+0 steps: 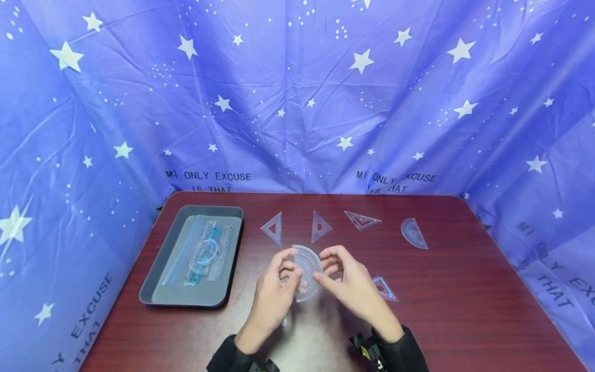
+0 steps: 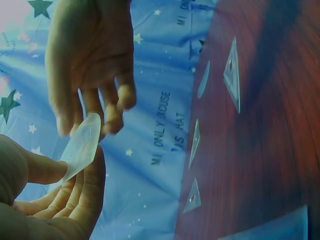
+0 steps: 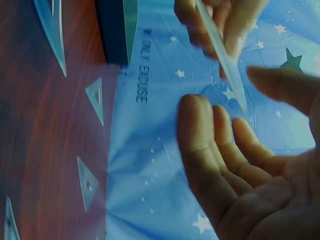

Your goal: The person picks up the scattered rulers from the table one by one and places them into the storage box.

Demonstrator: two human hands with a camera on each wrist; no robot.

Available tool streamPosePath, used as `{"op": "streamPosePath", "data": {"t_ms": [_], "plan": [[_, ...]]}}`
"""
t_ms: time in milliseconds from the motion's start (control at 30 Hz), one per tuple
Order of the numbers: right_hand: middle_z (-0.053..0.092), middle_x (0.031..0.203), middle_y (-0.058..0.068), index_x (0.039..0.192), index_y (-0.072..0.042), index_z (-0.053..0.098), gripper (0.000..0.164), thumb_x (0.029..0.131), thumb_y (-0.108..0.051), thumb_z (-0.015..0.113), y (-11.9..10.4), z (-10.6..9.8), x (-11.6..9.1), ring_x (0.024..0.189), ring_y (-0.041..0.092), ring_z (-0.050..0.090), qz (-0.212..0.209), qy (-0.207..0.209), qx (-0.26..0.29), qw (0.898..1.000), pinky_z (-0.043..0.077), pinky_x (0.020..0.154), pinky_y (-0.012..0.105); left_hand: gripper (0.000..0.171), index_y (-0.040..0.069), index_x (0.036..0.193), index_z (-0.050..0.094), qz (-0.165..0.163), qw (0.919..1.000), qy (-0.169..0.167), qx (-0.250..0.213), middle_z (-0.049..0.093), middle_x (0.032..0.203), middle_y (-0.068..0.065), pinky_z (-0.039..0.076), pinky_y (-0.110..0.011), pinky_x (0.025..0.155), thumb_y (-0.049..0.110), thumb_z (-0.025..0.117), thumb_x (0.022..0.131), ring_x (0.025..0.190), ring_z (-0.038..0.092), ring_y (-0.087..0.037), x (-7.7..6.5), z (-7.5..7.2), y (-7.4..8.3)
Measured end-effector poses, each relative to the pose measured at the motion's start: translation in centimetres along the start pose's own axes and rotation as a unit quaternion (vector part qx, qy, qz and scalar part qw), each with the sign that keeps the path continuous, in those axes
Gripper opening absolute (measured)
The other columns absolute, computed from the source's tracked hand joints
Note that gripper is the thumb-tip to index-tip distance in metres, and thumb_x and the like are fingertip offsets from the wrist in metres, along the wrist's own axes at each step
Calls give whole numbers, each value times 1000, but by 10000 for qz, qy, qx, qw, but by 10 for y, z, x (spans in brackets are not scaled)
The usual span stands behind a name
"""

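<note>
My left hand (image 1: pixel 273 287) pinches a clear plastic protractor (image 1: pixel 307 266) between thumb and fingers, holding it up above the table. In the left wrist view the thumb (image 2: pixel 45 170) presses its near face and the fingers support it behind. My right hand (image 1: pixel 350 281) is close to the protractor's curved edge, thumb and fingers apart. The right wrist view shows the protractor's tip (image 3: pixel 239 95) in the space between that thumb and those fingers, seemingly untouched. Near my right wrist lies a clear set square (image 1: pixel 389 295), partly hidden by the hand.
Across the back of the dark red table (image 1: pixel 465 310) lie three set squares (image 1: pixel 265 228) and a second protractor (image 1: pixel 412 235). On the left stands a grey tray (image 1: pixel 146 289) holding a clear pouch (image 1: pixel 178 263) and rulers (image 1: pixel 220 253). A starry blue cloth (image 1: pixel 297 129) hangs around the table.
</note>
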State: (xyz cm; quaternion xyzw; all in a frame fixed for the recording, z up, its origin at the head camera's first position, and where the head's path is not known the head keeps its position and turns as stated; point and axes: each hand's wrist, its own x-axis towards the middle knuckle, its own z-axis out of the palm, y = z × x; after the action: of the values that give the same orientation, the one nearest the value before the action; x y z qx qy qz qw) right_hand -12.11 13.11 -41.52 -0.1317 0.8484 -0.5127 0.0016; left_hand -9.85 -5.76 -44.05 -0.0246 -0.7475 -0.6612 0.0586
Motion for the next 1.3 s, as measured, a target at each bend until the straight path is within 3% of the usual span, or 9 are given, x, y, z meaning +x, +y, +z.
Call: {"op": "streamPosePath", "data": {"t_ms": [167, 333, 467, 533, 633, 800, 933, 1100, 1300], "plan": [[76, 111, 8, 122, -9, 67, 38, 90, -13, 87, 4, -15, -1, 92, 13, 74, -97, -357, -435, 9984, 62, 77, 26, 40, 1, 139, 63, 115, 9995, 288, 43, 74, 100, -18, 65, -27, 67, -3, 68, 100, 74, 71, -6, 7, -19, -3], [73, 114, 4, 122, -9, 68, 39, 89, -13, 89, 9, -30, -5, 98, 23, 75, -380, -376, -1165, 9918, 63, 81, 32, 39, 0, 138, 66, 154, 9934, 884, 716, 76, 100, -18, 63, -23, 65, -4, 68, 99, 72, 69, -4, 20, -50, -2], [73, 114, 1, 121, -10, 70, 38, 88, -13, 89, 14, -43, -9, 98, 22, 75, -637, -173, -1733, 9826, 64, 85, 37, 37, 1, 137, 69, 173, 9718, 1468, 1839, 79, 100, -15, 57, -20, 67, 0, 65, 100, 77, 71, -11, 31, -79, 1], [72, 116, 1, 121, -11, 70, 39, 88, -14, 89, 16, -49, -11, 97, 19, 74, -663, -131, -1908, 9793, 63, 84, 36, 37, 1, 137, 70, 248, 9553, 1733, 2382, 80, 100, -14, 56, -26, 72, 2, 64, 100, 81, 74, -19, 36, -93, 1], [71, 117, 2, 121, -11, 70, 39, 88, -15, 89, 20, -58, -14, 97, 17, 74, -593, -87, -2114, 9756, 64, 84, 38, 37, -1, 136, 71, 335, 9388, 1888, 2861, 81, 102, -18, 59, -43, 82, 2, 63, 100, 88, 78, -32, 44, -114, 2], [72, 118, 3, 120, -12, 71, 37, 89, -19, 89, 29, -69, -20, 100, 17, 71, -439, 3, -2400, 9698, 60, 86, 41, 36, -2, 136, 70, 65, 9194, 1721, 3537, 80, 108, -24, 56, -62, 90, 5, 62, 101, 99, 77, -44, 55, -146, 0], [73, 117, 1, 120, -12, 72, 37, 89, -22, 89, 36, -75, -24, 99, 16, 67, -360, 52, -2512, 9673, 57, 84, 38, 36, 0, 137, 69, -448, 9000, 1332, 4126, 80, 110, -22, 57, -64, 78, 10, 60, 103, 95, 75, -45, 63, -167, -4], [72, 112, 0, 119, -11, 73, 37, 87, -21, 89, 43, -79, -28, 91, 8, 60, -298, 88, -2470, 9685, 52, 77, 31, 38, 0, 140, 66, -1102, 8844, 679, 4484, 77, 106, -23, 54, -57, 65, 11, 55, 105, 81, 71, -41, 72, -190, -16], [71, 109, -2, 117, -12, 74, 35, 87, -20, 89, 48, -79, -30, 90, 6, 59, -325, 107, -2428, 9695, 52, 76, 30, 46, -2, 139, 64, -1702, 8652, 388, 4700, 69, 129, -35, 53, -62, 70, 10, 52, 96, 98, 69, -55, 77, -219, -30]]}}
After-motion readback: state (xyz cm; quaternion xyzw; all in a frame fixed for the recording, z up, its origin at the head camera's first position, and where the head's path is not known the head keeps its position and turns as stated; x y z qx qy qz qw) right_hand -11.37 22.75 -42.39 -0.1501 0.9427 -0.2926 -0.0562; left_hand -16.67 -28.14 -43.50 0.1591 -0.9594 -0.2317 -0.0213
